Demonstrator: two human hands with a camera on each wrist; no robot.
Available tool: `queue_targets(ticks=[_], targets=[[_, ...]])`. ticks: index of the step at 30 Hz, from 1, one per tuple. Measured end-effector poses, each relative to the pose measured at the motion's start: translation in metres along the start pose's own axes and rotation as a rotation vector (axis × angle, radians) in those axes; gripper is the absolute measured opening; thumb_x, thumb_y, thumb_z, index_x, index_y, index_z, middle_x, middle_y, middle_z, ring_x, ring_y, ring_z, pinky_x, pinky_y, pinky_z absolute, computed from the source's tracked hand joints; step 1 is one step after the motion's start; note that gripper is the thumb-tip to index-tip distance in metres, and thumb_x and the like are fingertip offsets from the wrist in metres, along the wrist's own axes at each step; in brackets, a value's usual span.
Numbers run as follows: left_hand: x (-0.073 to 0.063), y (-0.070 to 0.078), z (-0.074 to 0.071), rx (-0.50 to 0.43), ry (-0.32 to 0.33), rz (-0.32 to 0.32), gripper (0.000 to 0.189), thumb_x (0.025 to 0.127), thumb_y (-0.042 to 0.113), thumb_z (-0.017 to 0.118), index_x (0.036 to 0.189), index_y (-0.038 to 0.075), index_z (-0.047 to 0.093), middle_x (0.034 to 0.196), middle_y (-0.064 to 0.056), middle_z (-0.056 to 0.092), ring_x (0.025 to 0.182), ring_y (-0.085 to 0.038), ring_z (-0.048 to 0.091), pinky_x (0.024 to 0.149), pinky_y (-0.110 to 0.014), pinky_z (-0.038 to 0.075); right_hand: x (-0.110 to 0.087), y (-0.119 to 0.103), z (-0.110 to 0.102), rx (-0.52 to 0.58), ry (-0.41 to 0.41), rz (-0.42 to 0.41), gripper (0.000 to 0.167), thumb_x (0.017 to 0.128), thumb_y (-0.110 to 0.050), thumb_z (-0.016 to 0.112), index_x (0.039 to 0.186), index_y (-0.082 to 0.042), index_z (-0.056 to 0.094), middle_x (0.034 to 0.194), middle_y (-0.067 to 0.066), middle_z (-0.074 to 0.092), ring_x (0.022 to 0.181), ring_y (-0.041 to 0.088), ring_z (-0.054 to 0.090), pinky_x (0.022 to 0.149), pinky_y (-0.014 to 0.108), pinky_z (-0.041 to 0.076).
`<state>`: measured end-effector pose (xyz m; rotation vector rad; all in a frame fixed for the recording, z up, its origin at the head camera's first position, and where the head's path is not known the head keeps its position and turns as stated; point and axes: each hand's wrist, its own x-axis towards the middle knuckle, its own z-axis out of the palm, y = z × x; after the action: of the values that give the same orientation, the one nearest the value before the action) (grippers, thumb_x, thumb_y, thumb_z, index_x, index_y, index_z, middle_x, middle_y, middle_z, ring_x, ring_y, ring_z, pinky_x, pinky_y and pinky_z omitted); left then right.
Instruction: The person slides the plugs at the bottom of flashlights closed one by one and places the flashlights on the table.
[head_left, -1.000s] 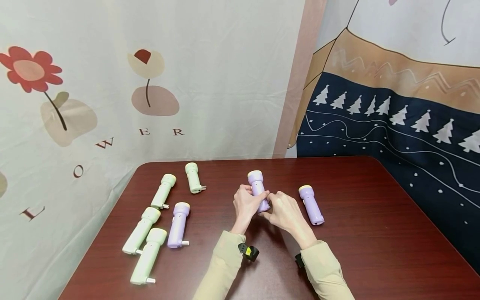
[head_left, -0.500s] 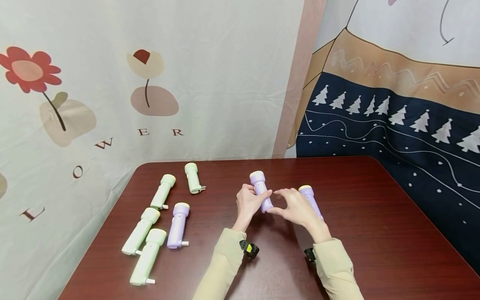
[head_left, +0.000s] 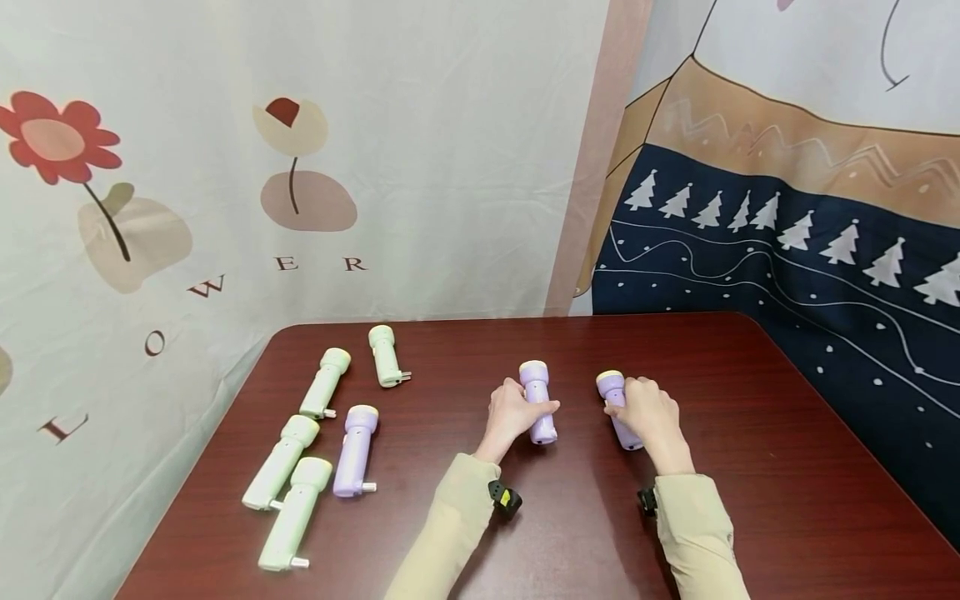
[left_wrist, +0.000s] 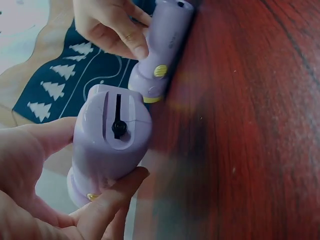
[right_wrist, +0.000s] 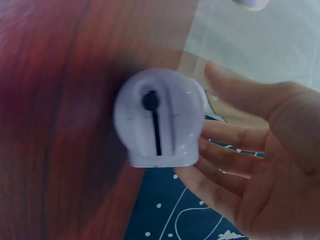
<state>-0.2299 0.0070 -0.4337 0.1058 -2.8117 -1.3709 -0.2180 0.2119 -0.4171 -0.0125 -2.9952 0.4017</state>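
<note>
My left hand (head_left: 512, 417) grips a lilac flashlight (head_left: 536, 374) near the table's middle, its pale yellow lens end pointing to the far edge. In the left wrist view, the butt of this flashlight (left_wrist: 112, 145) shows a dark slot with a round black knob; thumb and fingers lie on opposite sides of the body. My right hand (head_left: 654, 417) is around a second lilac flashlight (head_left: 611, 384) further right. The right wrist view has that flashlight's butt (right_wrist: 167, 120) close by, with the thumb held apart from it and the fingers loosely extended behind.
On the left lie several light green flashlights (head_left: 296, 521) and one lilac flashlight (head_left: 356, 454), with small pale prongs sticking out near their butts. The brown wooden table (head_left: 450, 358) meets a printed curtain (head_left: 450, 167) at its back edge.
My right hand has left the first lilac flashlight and moved right to the second one. The left hand has brought its flashlight slightly right and nearer.
</note>
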Motion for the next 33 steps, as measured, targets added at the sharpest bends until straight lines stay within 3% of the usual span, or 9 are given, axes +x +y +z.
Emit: queue_targets(ticks=[5,9,16,33], targets=[[0.0,0.008,0.013,0.103,-0.043,0.025,0.061,0.065,0.042,0.083,0.096,-0.001,0.054,0.084,-0.014,0.06,0.081,-0.031,0.061,0.069,-0.038,0.05,0.0,0.004,0.0,0.018,-0.001,-0.006,0.031,0.077,-0.019,0.073,0.093,0.006,0.064,0.087,0.024,0.063,0.073,0.043,0.062,0.062,0.053,0.049],[-0.001,0.015,0.025,0.124,-0.077,0.018,0.066,0.065,0.041,0.084,0.102,-0.003,0.053,0.093,-0.019,0.061,0.088,-0.036,0.062,0.077,-0.042,0.051,0.001,0.006,-0.001,0.036,-0.035,0.013,0.026,0.079,-0.017,0.071,0.089,0.006,0.065,0.088,0.025,0.061,0.074,0.044,0.062,0.064,0.053,0.049],[-0.004,0.026,0.046,0.143,-0.125,0.019,0.068,0.066,0.04,0.084,0.108,-0.004,0.052,0.098,-0.02,0.059,0.091,-0.037,0.06,0.079,-0.042,0.051,0.001,0.005,-0.001,0.032,-0.083,0.034,0.029,0.08,-0.015,0.068,0.095,0.01,0.063,0.094,0.028,0.059,0.077,0.047,0.061,0.067,0.055,0.049],[-0.006,0.044,0.069,0.162,-0.1,0.061,0.072,0.07,0.043,0.081,0.113,-0.007,0.051,0.098,-0.022,0.059,0.091,-0.037,0.062,0.077,-0.038,0.052,0.004,0.003,-0.001,0.026,-0.116,0.06,0.03,0.078,-0.015,0.065,0.095,0.01,0.062,0.101,0.03,0.058,0.082,0.051,0.061,0.069,0.058,0.049]])
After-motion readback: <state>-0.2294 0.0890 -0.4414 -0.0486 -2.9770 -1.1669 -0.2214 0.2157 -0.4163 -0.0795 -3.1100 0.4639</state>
